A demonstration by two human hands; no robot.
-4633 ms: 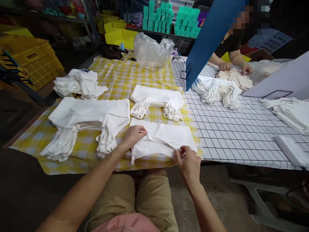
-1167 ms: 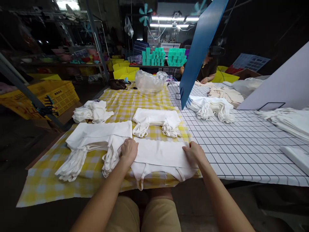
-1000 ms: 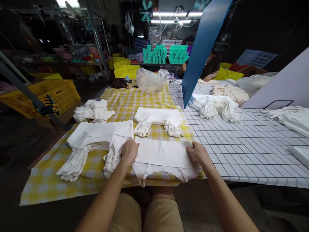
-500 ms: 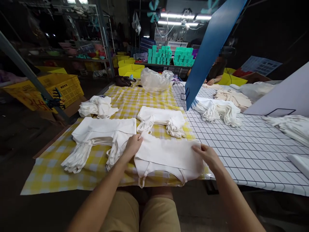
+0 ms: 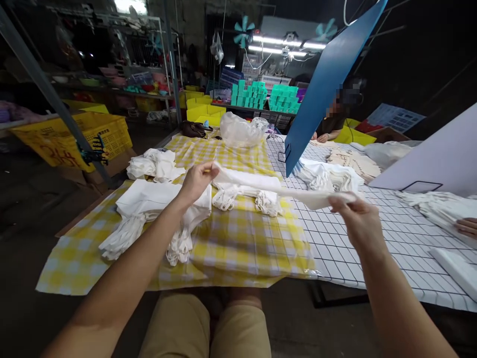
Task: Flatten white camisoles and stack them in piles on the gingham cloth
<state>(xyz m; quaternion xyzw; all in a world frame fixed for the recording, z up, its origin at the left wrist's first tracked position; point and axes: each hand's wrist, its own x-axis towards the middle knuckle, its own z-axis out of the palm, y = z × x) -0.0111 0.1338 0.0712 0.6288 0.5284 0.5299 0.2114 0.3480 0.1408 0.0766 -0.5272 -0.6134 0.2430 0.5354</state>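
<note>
My left hand (image 5: 197, 183) pinches one end of a white strappy camisole top (image 5: 313, 199). The other end is in the fingers of my right hand (image 5: 359, 221), which is a little blurred. Between them the top is stretched out, raised off the table and seen nearly edge-on. Behind and below it lies a small stack of similar white tops (image 5: 268, 203), straps toward me, partly covered by the held one. A thicker stack of white tops (image 5: 136, 195) lies to the left, partly behind my left forearm.
A crumpled white garment pile (image 5: 156, 165) lies at the left on the yellow checked cloth (image 5: 238, 248). A blue panel (image 5: 316, 94) and a white panel (image 5: 436, 149) rise at right. Another person's hand (image 5: 467, 227) touches white garments at the right edge; a second person sits behind the blue panel.
The camisole top has been lifted from the table's front edge, up and forward, still in both hands. My right hand has moved right. Another person's hand has appeared at the right edge.
</note>
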